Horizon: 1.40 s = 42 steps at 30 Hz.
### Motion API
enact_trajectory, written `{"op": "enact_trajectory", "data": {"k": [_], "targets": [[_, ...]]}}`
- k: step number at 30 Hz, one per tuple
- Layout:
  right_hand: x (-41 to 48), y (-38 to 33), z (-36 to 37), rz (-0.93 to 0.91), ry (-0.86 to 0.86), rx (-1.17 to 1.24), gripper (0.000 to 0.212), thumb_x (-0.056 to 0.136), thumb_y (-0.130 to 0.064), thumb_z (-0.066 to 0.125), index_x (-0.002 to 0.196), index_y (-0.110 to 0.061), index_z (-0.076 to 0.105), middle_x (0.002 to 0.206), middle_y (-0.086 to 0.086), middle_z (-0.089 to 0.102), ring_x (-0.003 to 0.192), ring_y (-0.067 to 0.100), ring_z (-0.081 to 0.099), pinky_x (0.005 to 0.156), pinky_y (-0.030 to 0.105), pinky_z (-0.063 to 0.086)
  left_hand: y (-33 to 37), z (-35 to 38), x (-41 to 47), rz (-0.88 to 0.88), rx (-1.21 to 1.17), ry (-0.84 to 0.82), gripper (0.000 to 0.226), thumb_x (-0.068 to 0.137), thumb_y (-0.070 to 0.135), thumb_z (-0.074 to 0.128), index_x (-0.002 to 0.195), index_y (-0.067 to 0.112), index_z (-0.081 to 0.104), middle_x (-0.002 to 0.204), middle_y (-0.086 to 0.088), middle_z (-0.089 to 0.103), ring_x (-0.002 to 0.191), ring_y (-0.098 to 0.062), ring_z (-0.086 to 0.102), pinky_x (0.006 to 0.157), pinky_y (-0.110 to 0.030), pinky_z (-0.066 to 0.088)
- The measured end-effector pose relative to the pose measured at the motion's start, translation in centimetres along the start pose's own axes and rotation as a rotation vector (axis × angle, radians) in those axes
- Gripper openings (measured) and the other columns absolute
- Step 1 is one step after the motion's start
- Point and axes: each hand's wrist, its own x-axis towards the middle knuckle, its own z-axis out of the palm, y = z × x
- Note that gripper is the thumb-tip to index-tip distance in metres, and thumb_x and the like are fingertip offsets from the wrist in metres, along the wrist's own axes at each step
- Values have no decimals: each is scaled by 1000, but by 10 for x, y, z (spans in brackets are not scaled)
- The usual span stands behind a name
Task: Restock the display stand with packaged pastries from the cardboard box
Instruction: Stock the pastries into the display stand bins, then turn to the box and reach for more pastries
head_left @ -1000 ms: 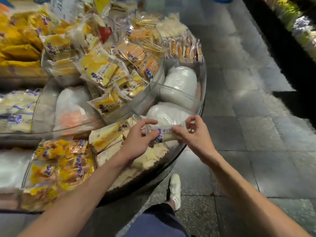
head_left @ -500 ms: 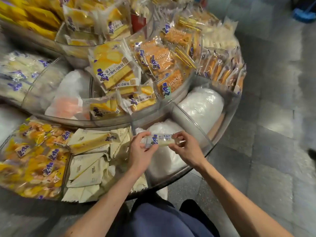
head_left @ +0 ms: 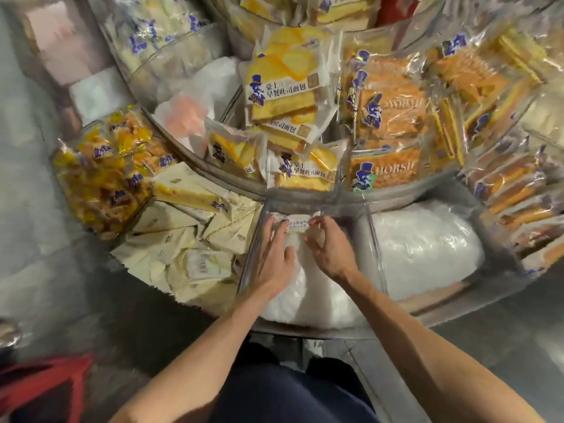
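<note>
Head view. A single packaged pastry (head_left: pixel 297 227), small and pale with blue print, lies at the far end of the near middle compartment of the display stand (head_left: pixel 305 332), close under the inner wall and on top of a crumpled white bag (head_left: pixel 305 297) that fills the compartment. The left hand (head_left: pixel 271 251) has its fingers (head_left: pixel 270 228) nearly straight, touching the pack's left end. The right hand (head_left: pixel 328 251) pinches the right end between curled fingers (head_left: pixel 316 222). A second ago both hands held this pack above the near rim; it has since been carried down and inward, so placement looks nearly complete, with release probably next. Clear dividers (head_left: pixel 374 239) bound the compartment. Cream packs (head_left: pixel 183 236) fill the left neighbour; yellow cake packs (head_left: pixel 287 87) crowd the far tier. The cardboard box is out of view.
</note>
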Motion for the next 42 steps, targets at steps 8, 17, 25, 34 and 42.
{"op": "enact_trajectory", "data": {"k": [8, 17, 25, 34, 42], "targets": [[9, 19, 1, -33, -89, -191, 30, 95, -16, 59, 125, -11, 56, 120, 12, 58, 105, 37, 58, 80, 42, 45, -15, 25, 22, -100, -22, -39, 62, 94, 17, 55, 151, 31, 35, 164, 8, 9, 150, -15, 15, 120, -45, 24], [21, 18, 2, -14, -245, -234, 36, 97, -22, 56, 132, -15, 50, 123, 15, 56, 112, 37, 50, 94, 48, 44, -7, 26, 28, -168, 156, -140, 66, 101, 26, 42, 158, 25, 10, 166, -1, -8, 152, -23, 5, 121, -44, 20], [2, 14, -21, -70, -240, -176, 54, 95, -10, 60, 147, -14, 44, 144, 14, 49, 133, 33, 39, 112, 35, 26, 20, 4, 15, -57, 550, -48, 53, 102, 20, 44, 152, 11, 27, 149, -20, 27, 109, -33, 57, 79, -38, 50], [-61, -80, -41, -174, -129, -2, 16, 91, -29, 69, 81, -17, 63, 72, -6, 66, 68, 13, 63, 66, 30, 48, 9, -139, -65, 92, -16, 152, 48, 102, 31, 51, 59, 14, 42, 51, 8, 32, 43, -7, 33, 44, -21, 26], [-169, -214, 95, -598, -420, -32, 20, 91, -42, 68, 99, -26, 60, 76, -12, 57, 67, 7, 52, 62, 23, 38, -99, -273, -256, -40, 347, 221, 47, 93, 58, 31, 69, 18, 41, 55, 3, 43, 59, -20, 52, 60, -35, 41]]}}
